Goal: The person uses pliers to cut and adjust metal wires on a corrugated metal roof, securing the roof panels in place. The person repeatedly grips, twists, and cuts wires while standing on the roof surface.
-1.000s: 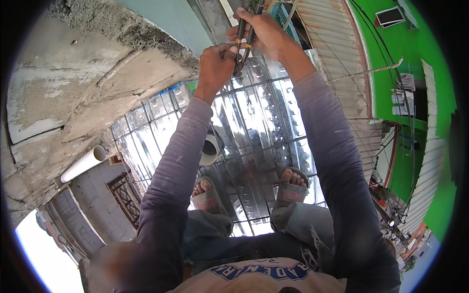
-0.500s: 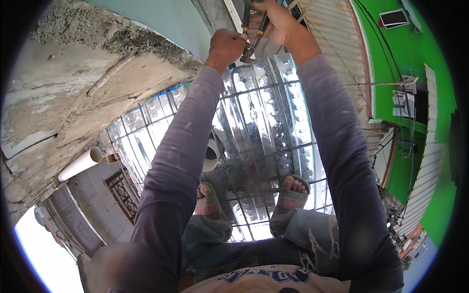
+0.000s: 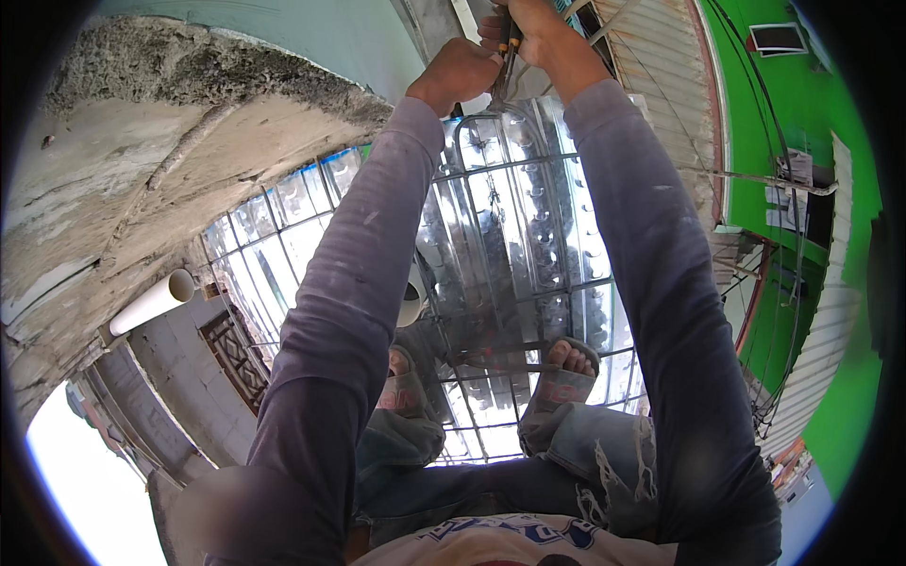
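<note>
Your right hand (image 3: pixel 547 40): gripping pliers (image 3: pixel 513 43). Your left hand (image 3: pixel 460 74): curled close beside them, hold unclear; should the pliers slip, that hand could get pinched.

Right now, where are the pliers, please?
In the head view, the pliers are at the top, just right of centre, in the right hand, beside the left hand.

Wears purple-grey slvs (image 3: pixel 349 255) (w/ pale smudges (image 3: pixel 371 218)), ripped blue jeans (image 3: pixel 604 448), lt. shirt (image 3: pixel 514 545) w/ blue print (image 3: pixel 557 533), grey sandals (image 3: pixel 568 388).
</note>
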### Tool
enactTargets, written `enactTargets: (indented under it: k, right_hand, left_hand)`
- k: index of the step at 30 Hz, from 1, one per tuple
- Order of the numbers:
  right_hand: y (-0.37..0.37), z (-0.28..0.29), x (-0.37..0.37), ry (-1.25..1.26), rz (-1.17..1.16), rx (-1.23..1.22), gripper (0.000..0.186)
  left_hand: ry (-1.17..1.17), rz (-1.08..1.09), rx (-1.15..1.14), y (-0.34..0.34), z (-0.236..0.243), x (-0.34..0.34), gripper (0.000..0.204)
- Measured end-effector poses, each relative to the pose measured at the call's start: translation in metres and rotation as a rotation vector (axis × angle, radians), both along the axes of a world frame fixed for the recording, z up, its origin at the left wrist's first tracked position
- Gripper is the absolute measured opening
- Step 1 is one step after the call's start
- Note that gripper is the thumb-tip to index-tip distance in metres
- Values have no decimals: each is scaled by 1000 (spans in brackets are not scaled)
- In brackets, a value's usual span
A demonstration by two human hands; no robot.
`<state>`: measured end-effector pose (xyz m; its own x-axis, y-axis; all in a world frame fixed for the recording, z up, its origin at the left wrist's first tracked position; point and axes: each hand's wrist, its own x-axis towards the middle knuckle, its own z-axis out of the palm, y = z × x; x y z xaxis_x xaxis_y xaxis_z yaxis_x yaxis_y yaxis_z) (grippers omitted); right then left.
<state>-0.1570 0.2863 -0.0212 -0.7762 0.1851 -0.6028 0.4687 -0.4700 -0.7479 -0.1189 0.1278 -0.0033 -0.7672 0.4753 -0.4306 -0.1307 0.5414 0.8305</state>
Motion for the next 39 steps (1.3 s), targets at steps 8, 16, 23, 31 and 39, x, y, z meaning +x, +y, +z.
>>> enactTargets:
  k: [8, 16, 23, 31, 39]
  right_hand:
    - [-14, 3, -4, -106, 147, -30, 30]
    - [-13, -6, -6, -31, 105, 97, 30]
    - [-43, 2, -12, 77, 192, 387, 20]
    - [-64, 3, -12, 116, 172, 326, 21]
    - [-47, -22, -18, 177, 360, 829, 22]
  left_hand:
    - [-98, 139, 118, -8, 2, 13, 26]
    - [-237, 221, 247, -2, 3, 18, 21]
    - [-317, 830, 624, -13, 13, 20, 58]
    - [-354, 732, 546, 8, 15, -36, 51]
    - [270, 812, 351, 19, 38, 90, 64]
